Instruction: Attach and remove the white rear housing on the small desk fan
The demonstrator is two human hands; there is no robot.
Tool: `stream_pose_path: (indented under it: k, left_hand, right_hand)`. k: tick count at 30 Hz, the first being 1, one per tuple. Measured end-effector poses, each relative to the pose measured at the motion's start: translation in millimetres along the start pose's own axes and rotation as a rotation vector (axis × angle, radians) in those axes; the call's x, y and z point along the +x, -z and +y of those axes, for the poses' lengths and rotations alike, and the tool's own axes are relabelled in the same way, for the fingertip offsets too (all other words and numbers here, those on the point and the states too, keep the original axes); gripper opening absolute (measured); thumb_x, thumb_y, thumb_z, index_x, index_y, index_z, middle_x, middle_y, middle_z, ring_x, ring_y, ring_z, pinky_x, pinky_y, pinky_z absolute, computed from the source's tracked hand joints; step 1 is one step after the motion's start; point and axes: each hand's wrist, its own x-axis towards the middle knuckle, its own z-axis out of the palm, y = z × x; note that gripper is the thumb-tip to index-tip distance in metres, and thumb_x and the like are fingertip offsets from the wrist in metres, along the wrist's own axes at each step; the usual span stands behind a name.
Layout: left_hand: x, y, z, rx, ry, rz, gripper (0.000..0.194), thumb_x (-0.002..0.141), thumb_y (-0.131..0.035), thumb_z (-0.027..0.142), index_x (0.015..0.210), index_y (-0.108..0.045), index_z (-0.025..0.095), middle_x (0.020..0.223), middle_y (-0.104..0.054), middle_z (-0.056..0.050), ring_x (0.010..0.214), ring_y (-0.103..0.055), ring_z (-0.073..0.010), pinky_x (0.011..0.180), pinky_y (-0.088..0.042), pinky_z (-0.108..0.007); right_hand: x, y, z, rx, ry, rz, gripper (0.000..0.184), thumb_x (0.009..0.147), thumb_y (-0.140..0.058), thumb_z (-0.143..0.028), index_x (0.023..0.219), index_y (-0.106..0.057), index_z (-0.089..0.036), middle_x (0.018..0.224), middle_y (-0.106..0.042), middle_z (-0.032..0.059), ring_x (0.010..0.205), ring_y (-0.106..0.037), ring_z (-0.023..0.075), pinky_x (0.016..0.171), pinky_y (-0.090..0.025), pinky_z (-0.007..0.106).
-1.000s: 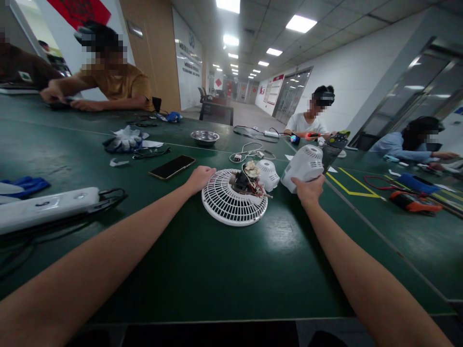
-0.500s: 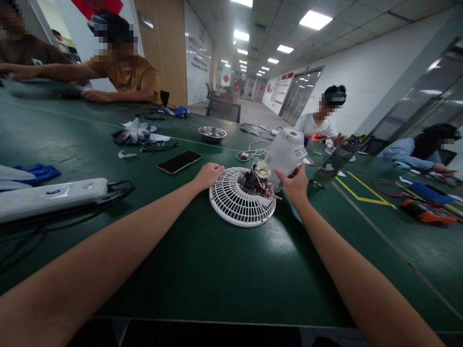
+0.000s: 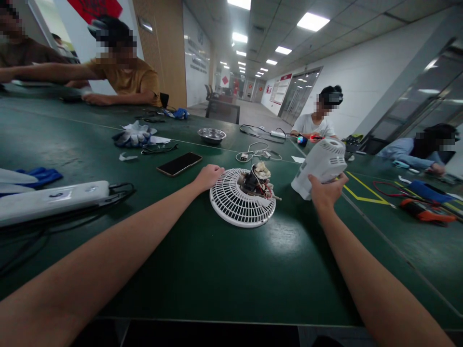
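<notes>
A round white fan grille [image 3: 240,209] lies flat on the green table in front of me. On top of it sits a fan motor [image 3: 253,182] with loose wires and a pale gear-case part. My left hand [image 3: 209,178] is closed at the grille's left rim, with its fingertips partly hidden. Off to the right, my right hand [image 3: 325,189] grips a white plastic motor cover [image 3: 318,164] with vent slots, tilted and apart from the motor. Thumb and fingers wrap its lower side.
A smartphone [image 3: 180,163], a metal bowl [image 3: 211,135] and a white cable [image 3: 258,153] lie beyond the grille. At left are a power strip [image 3: 54,200] and gloves [image 3: 133,134]; at right, an orange multimeter [image 3: 428,212]. Several people sit around the table.
My right hand has carried the motor cover rightward, away from the motor, which now shows fully. My left hand and the grille have stayed in place.
</notes>
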Motion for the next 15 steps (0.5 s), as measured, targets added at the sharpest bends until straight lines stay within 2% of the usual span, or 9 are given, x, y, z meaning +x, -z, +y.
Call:
stream_pose_path:
  k: [3,7,11,15]
  left_hand:
    - [-1,0.0,0,-0.008,-0.003,0.0,0.041,0.092,-0.045,0.042,0.063,-0.06,0.018,0.063,-0.059,-0.003,0.067,-0.054,-0.019,0.062,-0.031,-0.031]
    - [-2,0.5,1,-0.006,-0.005,0.0,0.041,0.092,-0.045,0.042,0.063,-0.06,0.018,0.064,-0.06,-0.003,0.066,-0.054,-0.0187,0.062,-0.031,-0.031]
    - [-2,0.7,0,-0.01,-0.013,-0.006,0.041,0.093,-0.044,0.042,0.066,-0.062,0.017,0.067,-0.062,-0.003,0.067,-0.054,-0.0181,0.062,-0.032,-0.031]
    - [-2,0.4,0,0.002,-0.009,0.001,0.041,0.093,-0.044,0.042,0.066,-0.062,0.017,0.066,-0.061,-0.002,0.067,-0.055,-0.0183,0.062,-0.032,-0.031]
  right_hand:
    - [5,-3,8,0.015,0.015,-0.007,0.095,0.059,-0.082,-0.037,0.139,-0.037,-0.016,0.129,-0.06,0.0179,0.119,-0.06,0.0357,0.103,-0.046,0.051]
    - [7,-6,8,0.052,0.086,0.003,0.089,0.067,-0.077,-0.042,0.141,-0.035,-0.014,0.138,-0.052,0.0213,0.129,-0.053,0.0352,0.108,-0.042,0.051]
    - [12,-6,7,0.097,0.147,0.047,0.08,0.074,-0.074,-0.048,0.139,-0.04,-0.015,0.138,-0.052,0.0205,0.127,-0.055,0.0332,0.108,-0.044,0.05]
    - [17,-7,13,0.124,0.183,0.026,0.077,0.077,-0.073,-0.05,0.138,-0.04,-0.018,0.134,-0.056,0.0178,0.123,-0.059,0.0322,0.103,-0.048,0.051]
